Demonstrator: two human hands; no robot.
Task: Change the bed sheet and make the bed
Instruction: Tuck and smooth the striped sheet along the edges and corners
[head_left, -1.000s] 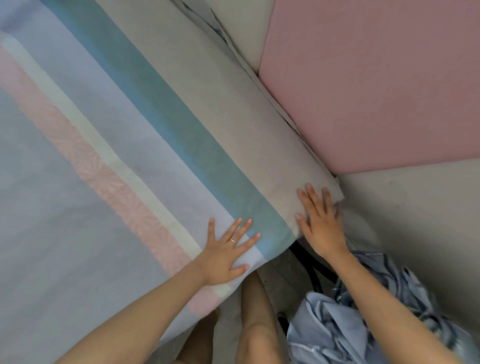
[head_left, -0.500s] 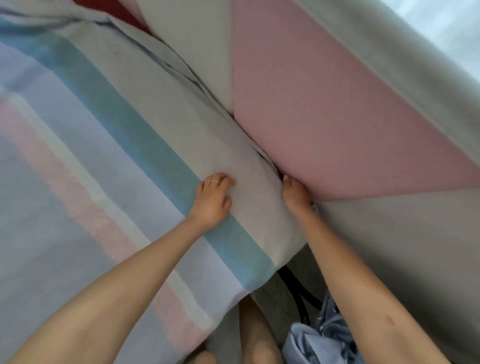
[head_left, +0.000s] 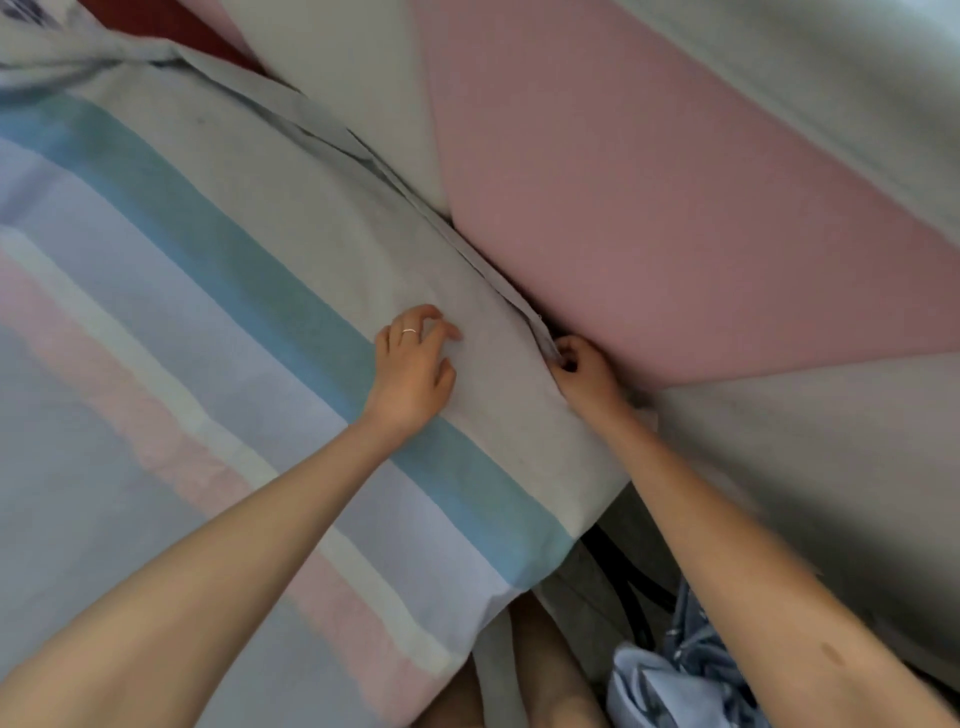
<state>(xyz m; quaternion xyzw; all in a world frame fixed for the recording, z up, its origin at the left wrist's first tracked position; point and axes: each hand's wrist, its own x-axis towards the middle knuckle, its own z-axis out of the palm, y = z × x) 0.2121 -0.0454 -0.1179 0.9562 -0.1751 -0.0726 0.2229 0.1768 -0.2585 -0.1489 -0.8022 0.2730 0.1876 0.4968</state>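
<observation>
Sheet (head_left: 234, 312) striped, left hand (head_left: 413, 369) bunching it, right hand (head_left: 584, 370) pinching its edge beside pink panel (head_left: 675, 208), crumpled blue cloth (head_left: 655, 687) below

A wall (head_left: 675, 218) of pink and pale grey panels fills the right side; black cables (head_left: 638, 616) lie on the grey floor (head_left: 576, 587).
</observation>
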